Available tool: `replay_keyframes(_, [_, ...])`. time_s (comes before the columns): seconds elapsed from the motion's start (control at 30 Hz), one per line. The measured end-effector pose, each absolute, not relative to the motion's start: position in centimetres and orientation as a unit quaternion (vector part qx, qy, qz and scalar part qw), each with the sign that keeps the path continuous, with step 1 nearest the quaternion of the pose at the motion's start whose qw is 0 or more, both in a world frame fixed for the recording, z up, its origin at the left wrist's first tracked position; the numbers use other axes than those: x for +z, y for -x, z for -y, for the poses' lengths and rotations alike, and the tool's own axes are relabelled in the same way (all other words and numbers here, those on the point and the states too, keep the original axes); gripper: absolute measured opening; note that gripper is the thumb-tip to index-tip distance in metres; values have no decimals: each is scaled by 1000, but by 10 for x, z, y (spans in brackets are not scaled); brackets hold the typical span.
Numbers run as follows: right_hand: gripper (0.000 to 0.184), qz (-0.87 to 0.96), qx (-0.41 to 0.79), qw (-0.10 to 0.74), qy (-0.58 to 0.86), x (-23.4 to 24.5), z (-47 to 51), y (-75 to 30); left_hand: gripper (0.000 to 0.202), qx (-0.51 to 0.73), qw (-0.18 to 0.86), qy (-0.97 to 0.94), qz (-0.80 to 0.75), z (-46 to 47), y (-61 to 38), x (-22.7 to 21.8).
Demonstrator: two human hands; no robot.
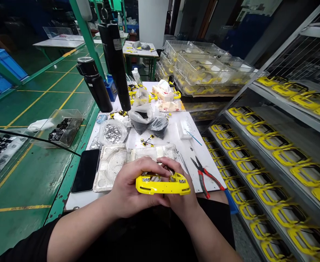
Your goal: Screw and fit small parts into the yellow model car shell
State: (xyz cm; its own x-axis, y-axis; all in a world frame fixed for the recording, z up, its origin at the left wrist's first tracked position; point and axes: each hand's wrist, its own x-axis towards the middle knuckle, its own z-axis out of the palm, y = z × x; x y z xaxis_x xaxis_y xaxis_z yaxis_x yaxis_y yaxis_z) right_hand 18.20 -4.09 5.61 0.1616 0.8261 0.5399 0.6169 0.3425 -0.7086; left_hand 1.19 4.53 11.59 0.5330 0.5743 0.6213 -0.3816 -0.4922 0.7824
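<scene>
A yellow toy car body [162, 186] is held between both hands above the near edge of the white worktable [173, 125], with its small silver lights facing me. My left hand [134, 185] grips its left end, fingers curled over the top and thumb underneath. My right hand [182, 196] wraps around the right end. Some fingertips meet over the middle and hide part of the body. Just beyond the hands lies a worn white foam tray [111, 163]. Red-handled pliers [203, 173] rest open to the right, beside thin tweezers [184, 163].
A phone [86, 171] lies at the table's left edge. Behind the foam stand bags of small silver parts [112, 133] and black parts [140, 118]. Two black power drivers [115, 62] hang overhead. Shelves of yellow car bodies [280, 153] line the right side.
</scene>
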Motion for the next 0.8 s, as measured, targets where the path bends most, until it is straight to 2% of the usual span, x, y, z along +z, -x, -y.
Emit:
replay_keyframes(0.17, [42,646,83,499,571,53,41,-182,53,489,481,-722,-96,-42,-12,117])
replay_keyframes(0.33, [40,622,123,520,572,54,43,-182,67,459,515,-719,-81,-44,-9,125])
replay_keyframes(0.5, [39,642,110,491,578,50,43,-182,43,447,492,-740,-106,-40,-8,134])
replay_keyframes(0.57, [38,644,108,488,579,51,43,-183,40,448,487,-742,-108,-38,-8,135])
replay_keyframes(0.67, [36,643,104,489,580,55,42,-183,45,444,498,-738,-101,-40,-7,130])
replay_keyframes(0.8, [39,637,115,503,573,58,42,-183,62,456,508,-727,-78,-45,-7,120])
